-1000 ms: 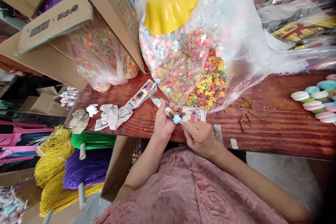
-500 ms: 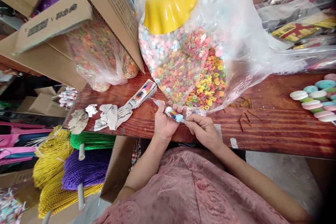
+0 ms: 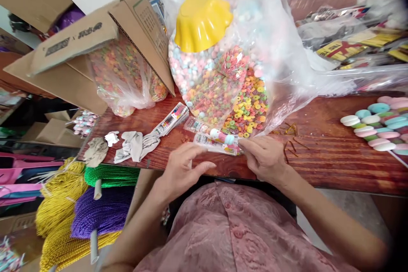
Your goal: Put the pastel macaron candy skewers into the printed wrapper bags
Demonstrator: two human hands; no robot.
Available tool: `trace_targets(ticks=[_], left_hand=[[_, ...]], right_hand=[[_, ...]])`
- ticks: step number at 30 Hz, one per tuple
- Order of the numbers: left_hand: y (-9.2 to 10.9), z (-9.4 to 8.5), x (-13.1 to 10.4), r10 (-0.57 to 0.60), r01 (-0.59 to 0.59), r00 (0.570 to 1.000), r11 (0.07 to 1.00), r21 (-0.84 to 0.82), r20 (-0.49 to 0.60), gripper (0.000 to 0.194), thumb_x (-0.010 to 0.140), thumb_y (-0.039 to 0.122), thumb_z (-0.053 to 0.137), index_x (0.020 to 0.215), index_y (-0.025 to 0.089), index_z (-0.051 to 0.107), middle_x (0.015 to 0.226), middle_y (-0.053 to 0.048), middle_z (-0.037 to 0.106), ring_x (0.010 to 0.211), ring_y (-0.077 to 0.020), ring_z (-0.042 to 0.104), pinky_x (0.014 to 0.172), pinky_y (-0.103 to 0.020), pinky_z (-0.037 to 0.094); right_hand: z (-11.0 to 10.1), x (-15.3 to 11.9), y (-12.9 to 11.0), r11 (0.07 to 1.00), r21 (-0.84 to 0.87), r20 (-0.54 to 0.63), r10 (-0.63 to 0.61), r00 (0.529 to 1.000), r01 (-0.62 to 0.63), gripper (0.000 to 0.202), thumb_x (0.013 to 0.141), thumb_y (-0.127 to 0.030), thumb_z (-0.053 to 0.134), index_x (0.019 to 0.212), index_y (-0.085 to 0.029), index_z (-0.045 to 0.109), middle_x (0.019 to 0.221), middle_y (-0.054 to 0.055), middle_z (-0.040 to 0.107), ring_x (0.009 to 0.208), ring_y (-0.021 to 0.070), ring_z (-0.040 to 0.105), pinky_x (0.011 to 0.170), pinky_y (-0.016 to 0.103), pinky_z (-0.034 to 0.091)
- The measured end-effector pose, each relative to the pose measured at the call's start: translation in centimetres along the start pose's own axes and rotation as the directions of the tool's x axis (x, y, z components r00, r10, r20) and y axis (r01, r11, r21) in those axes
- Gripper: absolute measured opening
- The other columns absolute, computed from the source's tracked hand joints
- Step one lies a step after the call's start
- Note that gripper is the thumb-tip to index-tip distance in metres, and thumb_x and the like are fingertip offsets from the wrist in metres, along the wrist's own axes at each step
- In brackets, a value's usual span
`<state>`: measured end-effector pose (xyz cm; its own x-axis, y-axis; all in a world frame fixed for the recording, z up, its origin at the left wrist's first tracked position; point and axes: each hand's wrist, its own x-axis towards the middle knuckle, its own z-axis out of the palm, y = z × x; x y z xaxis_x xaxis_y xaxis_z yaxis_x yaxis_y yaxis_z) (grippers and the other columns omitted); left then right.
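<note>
Fingers spread apart, my left hand (image 3: 186, 170) is near the table's front edge and holds nothing. My right hand (image 3: 266, 157) is closed in a pinch at the right end of a marshmallow stick (image 3: 221, 136) with white, pink and blue pieces. Its pinched end is hidden by my fingers. The marshmallow stick is over flat printed plastic wrappers (image 3: 208, 143) on the table. Just behind them, a clear bag holds colourful gummy rings (image 3: 250, 108).
A yellow scalloped bowl (image 3: 202, 19) sits upside down on bagged marshmallows (image 3: 181, 66). At left are a cardboard box (image 3: 140, 29), a wrapper stack (image 3: 172, 119) and grey gloves (image 3: 132, 146). Brown twist ties (image 3: 290, 148) and finished marshmallow sticks (image 3: 379, 125) are at right.
My left hand has let go of the marshmallow stick and drawn back toward me, opening. The stick now shows over the wrappers, its end still pinched in my right hand. The view has shifted slightly.
</note>
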<state>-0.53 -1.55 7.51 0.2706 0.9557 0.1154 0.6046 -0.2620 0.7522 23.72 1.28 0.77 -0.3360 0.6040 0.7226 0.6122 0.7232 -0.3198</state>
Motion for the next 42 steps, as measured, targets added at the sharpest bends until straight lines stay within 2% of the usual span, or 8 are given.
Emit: trace_targets(ticks=[3,6,10,12,19,26,37,42], left_hand=[[2.3,-2.5,2.3,0.262,-0.302,0.953,0.839,0.454,0.15,0.065,0.076,0.044,0.078,0.131,0.016,0.058,0.139,-0.017,0.056,0.137,-0.0373,0.042,0.116,-0.056,0.029],[2.9,-3.1,5.5,0.126,-0.371,0.861,0.818,0.44,0.493,0.068,0.072,0.038,0.08,0.131,0.015,0.056,0.132,-0.016,0.06,0.127,-0.0354,0.052,0.109,-0.05,0.037],[1.5,-1.5,7.2,-0.033,-0.108,0.579,0.987,0.117,0.815,0.028,0.071,0.032,0.077,0.091,0.017,0.063,0.088,-0.001,0.068,0.083,-0.0199,0.063,0.075,-0.028,0.048],[0.7,-0.5,7.0,-0.052,0.086,0.525,0.996,0.008,0.85,0.027,0.072,0.037,0.075,0.075,0.018,0.055,0.068,0.003,0.059,0.065,-0.0146,0.055,0.061,-0.025,0.042],[-0.4,1.5,6.3,-0.01,0.103,0.633,0.992,-0.071,0.774,0.036,0.065,0.043,0.079,0.069,0.017,0.055,0.066,0.006,0.049,0.065,-0.0112,0.045,0.063,-0.023,0.038],[-1.1,2.0,4.7,-0.105,-0.13,0.826,0.92,0.369,0.554,0.029,0.082,0.041,0.067,0.097,0.015,0.069,0.09,-0.009,0.07,0.086,-0.0248,0.064,0.076,-0.032,0.046],[-1.2,3.4,4.6,-0.036,-0.124,0.91,0.927,0.354,0.413,0.03,0.082,0.04,0.063,0.096,0.015,0.072,0.088,-0.012,0.072,0.087,-0.0293,0.066,0.077,-0.035,0.047],[-2.2,3.5,4.7,0.011,0.021,0.931,0.996,-0.084,0.364,0.034,0.08,0.046,0.069,0.095,0.016,0.072,0.083,-0.001,0.069,0.078,-0.0188,0.062,0.072,-0.027,0.045]], right_hand=[[-1.4,1.3,0.4,0.957,-0.095,0.038,-0.273,0.961,0.276,0.022,0.089,-0.009,0.048,0.097,-0.018,0.067,0.074,0.003,0.07,0.063,0.0135,0.057,0.062,0.032,0.036],[-2.9,2.6,0.3,0.879,-0.112,0.041,-0.461,0.886,0.463,0.021,0.092,-0.013,0.05,0.105,-0.019,0.065,0.081,0.003,0.072,0.067,0.0133,0.058,0.062,0.033,0.034],[-4.6,3.2,0.2,0.817,-0.133,0.049,-0.56,0.827,0.561,0.019,0.092,-0.014,0.052,0.106,-0.016,0.065,0.087,0.005,0.073,0.072,0.0146,0.058,0.062,0.033,0.034],[-4.9,3.0,0.2,0.807,-0.14,0.055,-0.572,0.818,0.574,0.02,0.092,-0.014,0.051,0.106,-0.015,0.065,0.085,0.006,0.072,0.071,0.0151,0.057,0.061,0.033,0.034],[-3.2,2.9,-0.9,0.902,-0.088,0.413,-0.353,0.839,0.423,0.022,0.089,-0.012,0.046,0.09,-0.018,0.067,0.07,0.004,0.067,0.061,0.0148,0.052,0.059,0.033,0.028],[-2.5,7.0,-2.4,0.995,-0.102,0.851,0.098,0.516,-0.02,0.021,0.089,-0.018,0.051,0.079,-0.018,0.068,0.07,0.006,0.069,0.057,0.0142,0.052,0.055,0.031,0.023],[-0.9,7.3,-3.6,0.985,-0.153,0.782,0.169,0.6,-0.078,0.02,0.085,-0.012,0.05,0.088,-0.016,0.069,0.07,0.006,0.069,0.059,0.0162,0.057,0.055,0.029,0.022],[-1.9,7.2,-1.3,0.991,-0.049,0.58,0.129,0.804,-0.124,0.02,0.091,-0.023,0.05,0.092,-0.015,0.068,0.082,0.008,0.069,0.068,0.0161,0.059,0.06,0.028,0.031]])
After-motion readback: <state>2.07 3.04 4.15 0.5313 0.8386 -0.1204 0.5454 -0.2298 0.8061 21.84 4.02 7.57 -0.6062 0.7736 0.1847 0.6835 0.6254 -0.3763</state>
